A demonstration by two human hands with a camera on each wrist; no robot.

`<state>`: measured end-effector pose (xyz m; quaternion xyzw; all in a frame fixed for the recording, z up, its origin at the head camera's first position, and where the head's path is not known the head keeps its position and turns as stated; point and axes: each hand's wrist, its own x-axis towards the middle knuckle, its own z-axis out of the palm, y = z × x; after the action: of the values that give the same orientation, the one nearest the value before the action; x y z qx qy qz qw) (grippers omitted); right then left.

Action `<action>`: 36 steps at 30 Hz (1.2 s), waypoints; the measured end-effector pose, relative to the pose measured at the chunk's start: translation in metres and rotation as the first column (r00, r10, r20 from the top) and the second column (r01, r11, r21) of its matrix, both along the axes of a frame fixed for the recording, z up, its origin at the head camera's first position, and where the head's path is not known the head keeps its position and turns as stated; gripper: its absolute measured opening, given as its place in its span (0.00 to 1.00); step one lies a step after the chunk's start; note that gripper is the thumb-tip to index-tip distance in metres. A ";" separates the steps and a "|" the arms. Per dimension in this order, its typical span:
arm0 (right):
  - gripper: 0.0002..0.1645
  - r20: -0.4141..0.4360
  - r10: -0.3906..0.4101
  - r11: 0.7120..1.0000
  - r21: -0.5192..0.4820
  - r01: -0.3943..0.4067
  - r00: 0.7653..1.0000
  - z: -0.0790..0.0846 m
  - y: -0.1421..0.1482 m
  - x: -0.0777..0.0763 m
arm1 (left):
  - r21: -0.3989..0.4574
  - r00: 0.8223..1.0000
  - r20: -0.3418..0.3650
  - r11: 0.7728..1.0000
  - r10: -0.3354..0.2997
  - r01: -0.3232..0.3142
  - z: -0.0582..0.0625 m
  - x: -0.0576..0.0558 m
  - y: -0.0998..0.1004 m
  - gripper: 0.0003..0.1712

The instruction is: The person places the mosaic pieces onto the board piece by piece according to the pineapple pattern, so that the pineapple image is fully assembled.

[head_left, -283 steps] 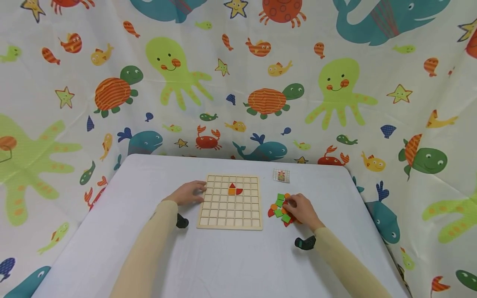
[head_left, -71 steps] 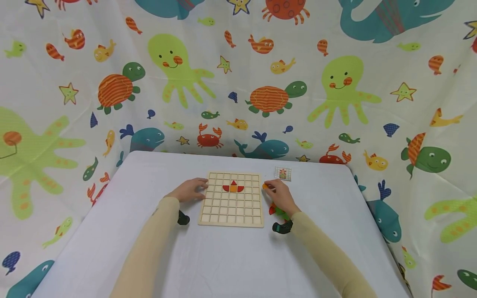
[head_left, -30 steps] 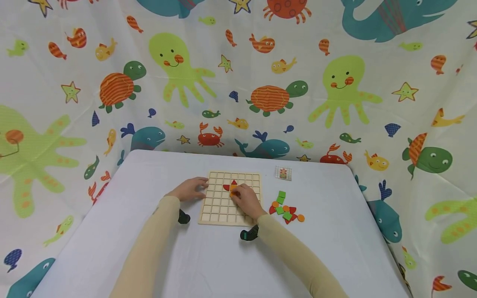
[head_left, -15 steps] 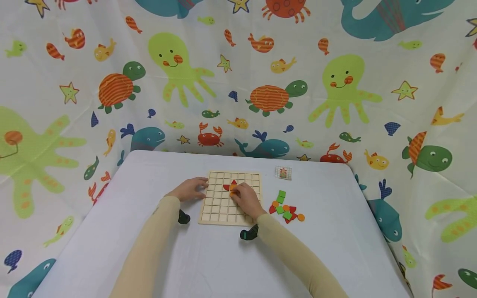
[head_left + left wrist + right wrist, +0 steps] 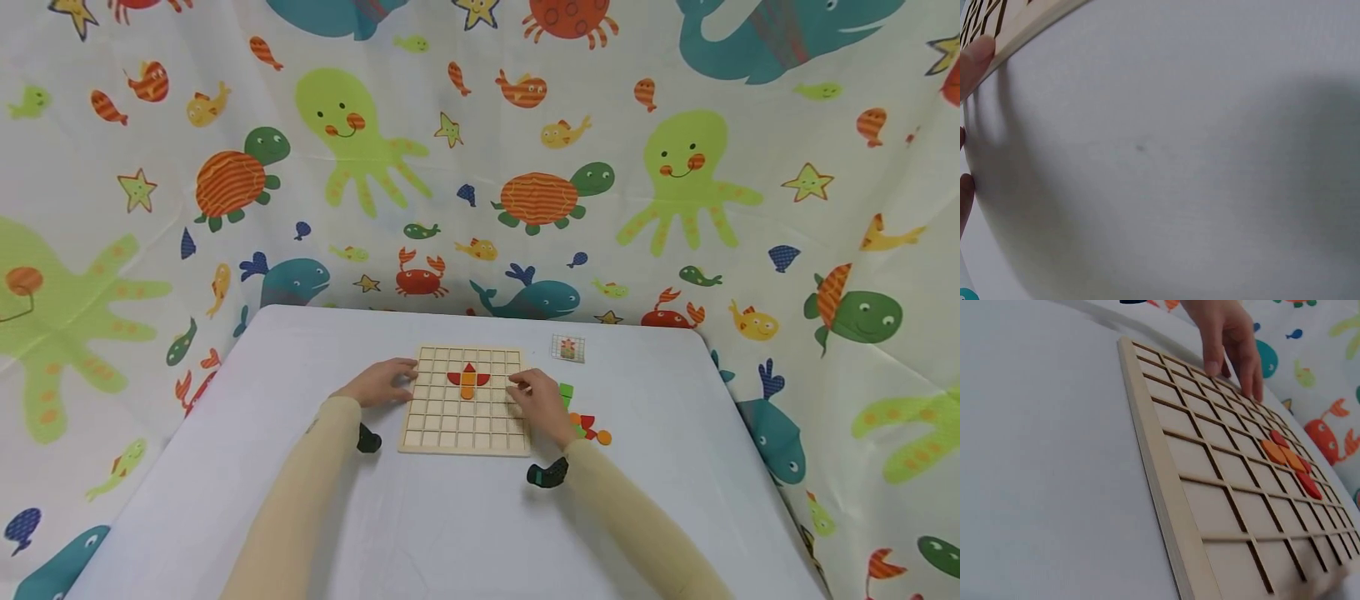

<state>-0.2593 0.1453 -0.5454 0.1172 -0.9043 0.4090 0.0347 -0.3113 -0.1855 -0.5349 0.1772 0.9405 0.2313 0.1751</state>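
A square wooden grid board [image 5: 435, 417] lies on the table. In its upper cells sit a red triangle [image 5: 469, 367], an orange square [image 5: 468, 380] beneath it, red quarter-circles left [image 5: 453, 379] and right [image 5: 482, 380] of the square, and a round-ended orange piece [image 5: 467, 393] below it. My left hand [image 5: 380, 382] rests its fingertips on the board's left edge; the right wrist view shows those fingers [image 5: 1213, 359] nearly straight. Over the board's right edge hovers my right hand [image 5: 542, 404], fingers loosely bent, no piece visible in them.
Loose pieces lie right of the board, partly hidden by the right hand: green squares [image 5: 566, 390], an orange disc [image 5: 604, 437] and red pieces [image 5: 588, 421] among them. A small pattern card [image 5: 567, 348] lies behind them. A patterned curtain [image 5: 480, 167] hangs past the table's far edge.
A left red quarter-circle and then the round-ended orange piece have joined the board. My right hand let the orange piece go and moved right. The left hand stays at the board's edge.
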 end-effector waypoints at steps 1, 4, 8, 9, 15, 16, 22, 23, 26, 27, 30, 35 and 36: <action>0.16 0.005 -0.016 1.000 0.001 0.016 1.000 0.001 0.008 0.002 | 0.001 1.000 0.005 1.000 0.003 -0.003 0.000 0.000 0.000 0.29; 0.19 0.047 -0.073 0.997 0.029 0.071 0.996 0.001 0.036 0.007 | 0.003 1.000 0.002 1.000 0.001 -0.001 0.000 0.002 0.000 0.29; 0.24 0.134 -0.152 0.987 0.073 0.143 0.979 0.001 0.077 0.017 | 0.009 1.000 -0.008 1.000 -0.008 0.008 -0.001 0.003 0.000 0.29; 0.25 0.150 -0.165 0.985 0.081 0.154 0.975 0.001 0.086 0.020 | 0.010 1.000 -0.011 1.000 -0.011 0.011 -0.001 0.003 0.000 0.29; 0.27 0.168 -0.177 0.977 0.151 0.152 0.970 0.000 0.126 0.036 | 0.003 0.999 -0.030 1.000 -0.024 0.024 -0.003 0.001 -0.002 0.29; 0.27 0.164 -0.178 0.975 0.166 0.151 0.970 0.000 0.130 0.039 | 0.000 0.999 -0.033 1.000 -0.026 0.026 -0.003 0.001 -0.003 0.29; 0.28 0.186 -0.202 0.966 0.201 0.164 0.962 -0.005 0.144 0.051 | 0.000 0.998 -0.037 0.999 -0.047 0.047 0.002 0.002 -0.001 0.28; 0.28 0.188 -0.205 0.966 0.198 0.167 0.961 -0.005 0.144 0.052 | 0.002 0.998 -0.035 0.999 -0.049 0.049 0.003 0.003 -0.001 0.28; 0.28 0.170 -0.193 0.967 0.199 0.159 0.966 -0.006 0.144 0.055 | 0.000 0.998 -0.033 0.999 -0.049 0.049 0.005 0.004 -0.001 0.28; 0.28 0.163 -0.189 0.968 0.199 0.155 0.968 -0.007 0.143 0.055 | 0.001 0.998 -0.031 0.999 -0.047 0.047 0.006 0.004 -0.001 0.28; 0.27 0.142 -0.167 0.969 0.205 0.136 0.976 -0.008 0.139 0.055 | 0.000 0.999 -0.028 0.999 -0.042 0.042 0.005 0.004 -0.001 0.28; 0.24 0.103 -0.146 0.969 0.214 0.122 0.984 -0.011 0.131 0.054 | 0.003 0.999 -0.027 0.999 -0.040 0.040 0.003 0.003 -0.001 0.28; 0.24 0.095 -0.145 0.969 0.215 0.122 0.985 -0.012 0.130 0.054 | 0.005 0.999 -0.028 0.999 -0.041 0.041 0.003 0.003 -0.001 0.28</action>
<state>-0.2056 0.2753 -0.5571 0.0364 -0.9486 0.3143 -0.0002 -0.3084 -0.1862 -0.5320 0.2001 0.9383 0.2277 0.1664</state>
